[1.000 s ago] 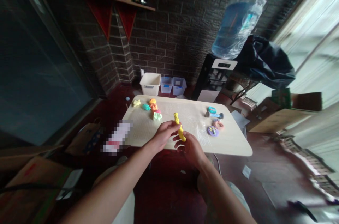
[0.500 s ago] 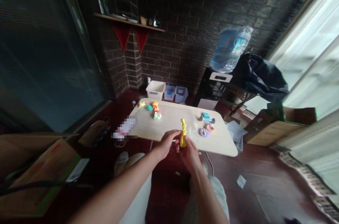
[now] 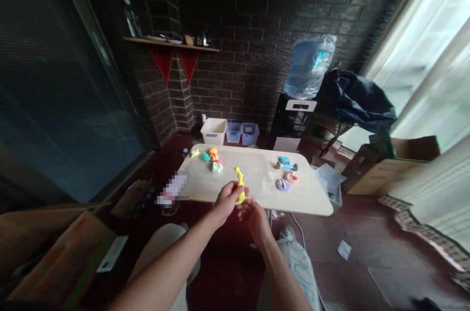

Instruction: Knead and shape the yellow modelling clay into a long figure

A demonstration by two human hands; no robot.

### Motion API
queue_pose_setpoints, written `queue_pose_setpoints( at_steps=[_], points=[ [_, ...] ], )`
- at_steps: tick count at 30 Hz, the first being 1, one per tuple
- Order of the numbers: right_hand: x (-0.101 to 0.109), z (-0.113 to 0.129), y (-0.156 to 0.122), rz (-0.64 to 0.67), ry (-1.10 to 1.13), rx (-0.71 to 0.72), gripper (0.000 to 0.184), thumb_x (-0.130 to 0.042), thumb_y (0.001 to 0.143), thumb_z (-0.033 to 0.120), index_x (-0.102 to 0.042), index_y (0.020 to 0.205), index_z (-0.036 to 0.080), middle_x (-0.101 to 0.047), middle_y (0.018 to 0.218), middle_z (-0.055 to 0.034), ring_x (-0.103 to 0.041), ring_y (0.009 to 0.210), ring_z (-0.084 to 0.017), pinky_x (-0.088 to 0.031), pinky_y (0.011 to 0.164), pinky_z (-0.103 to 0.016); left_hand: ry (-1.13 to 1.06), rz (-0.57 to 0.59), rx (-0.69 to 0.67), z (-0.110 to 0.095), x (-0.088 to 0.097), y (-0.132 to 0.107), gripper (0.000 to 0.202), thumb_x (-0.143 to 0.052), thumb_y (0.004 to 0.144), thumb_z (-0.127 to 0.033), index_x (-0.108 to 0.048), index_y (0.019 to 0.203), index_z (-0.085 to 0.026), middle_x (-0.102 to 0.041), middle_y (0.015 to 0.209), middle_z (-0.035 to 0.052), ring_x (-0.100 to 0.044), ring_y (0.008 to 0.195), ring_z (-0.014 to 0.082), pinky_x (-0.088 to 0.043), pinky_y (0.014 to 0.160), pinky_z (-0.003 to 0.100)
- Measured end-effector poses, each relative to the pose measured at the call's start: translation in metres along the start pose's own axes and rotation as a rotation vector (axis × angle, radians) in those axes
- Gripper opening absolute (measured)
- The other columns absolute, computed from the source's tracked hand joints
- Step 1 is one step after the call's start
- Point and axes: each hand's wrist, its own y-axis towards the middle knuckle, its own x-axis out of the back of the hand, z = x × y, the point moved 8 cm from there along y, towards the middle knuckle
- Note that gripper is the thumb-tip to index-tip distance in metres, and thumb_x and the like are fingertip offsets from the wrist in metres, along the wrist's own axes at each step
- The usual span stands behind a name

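A long, knobbly piece of yellow modelling clay [image 3: 240, 183] stands up from my left hand [image 3: 228, 199], whose fingers pinch its lower part. My right hand [image 3: 255, 219] is just below and to the right, with its fingers apart and not visibly gripping the clay. Both hands are over the near edge of a pale wooden table [image 3: 257, 176]. Small clay shapes lie on it: a yellow star [image 3: 194, 152], teal and orange lumps [image 3: 213, 155], and a green lump [image 3: 217, 167] at the left. A teal ring [image 3: 284, 160], a blue bone shape [image 3: 287, 166], a pink ring [image 3: 291, 177] and a purple disc [image 3: 282, 184] lie at the right.
Behind the table are a white bin [image 3: 213, 131] and translucent bins [image 3: 241, 133]. A bagged water jug [image 3: 309, 67] and a dark bag [image 3: 352, 95] stand at the back right. A cardboard box [image 3: 392, 166] sits right, and another [image 3: 55, 257] lower left.
My right hand has moved down and away from the yellow clay, which my left hand alone now holds. The clay leans slightly more to the left, and the table sits a little higher in view.
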Motion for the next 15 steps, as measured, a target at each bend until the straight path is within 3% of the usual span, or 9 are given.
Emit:
queue_pose_setpoints(
  at_steps=[3,9,12,15],
  points=[
    [0.014,-0.012,0.010,-0.086,-0.034,-0.008,0.045,-0.082,0.078,0.058,-0.077,0.089,0.014,-0.077,0.076,-0.0075,-0.066,0.059,-0.017,-0.049,0.058,-0.028,-0.077,-0.036,-0.047,0.003,0.016,0.018,0.041,-0.087,0.077,-0.048,-0.065,0.089,-0.016,-0.071,0.080,0.0018,-0.064,0.070,0.0136,-0.049,0.066,0.024],
    [0.013,-0.036,0.022,-0.223,-0.131,-0.013,0.044,-0.078,0.078,0.057,-0.077,0.089,0.015,-0.076,0.071,-0.0071,-0.065,0.057,-0.018,-0.048,0.056,-0.030,-0.320,-0.060,-0.034,0.012,0.039,0.053,0.042,-0.094,0.070,-0.044,-0.067,0.085,-0.015,-0.068,0.077,0.0001,-0.065,0.074,0.0144,-0.051,0.076,0.027],
    [0.007,-0.034,0.028,-0.280,-0.186,0.007,0.038,-0.077,0.077,0.053,-0.077,0.090,0.016,-0.075,0.071,-0.0058,-0.064,0.057,-0.019,-0.048,0.055,-0.029,-0.454,-0.055,0.004,0.011,0.041,0.072,0.044,-0.096,0.067,-0.043,-0.068,0.087,-0.014,-0.066,0.081,0.0009,-0.066,0.075,0.0154,-0.053,0.074,0.029],
    [-0.004,-0.013,0.044,-0.333,-0.247,0.058,0.036,-0.075,0.078,0.050,-0.077,0.092,0.017,-0.077,0.078,-0.0067,-0.066,0.062,-0.019,-0.048,0.056,-0.029,-0.565,-0.040,0.061,0.004,0.039,0.093,0.040,-0.092,0.074,-0.039,-0.070,0.093,-0.012,-0.064,0.077,0.0013,-0.062,0.066,0.0124,-0.050,0.063,0.025]
  ],
)
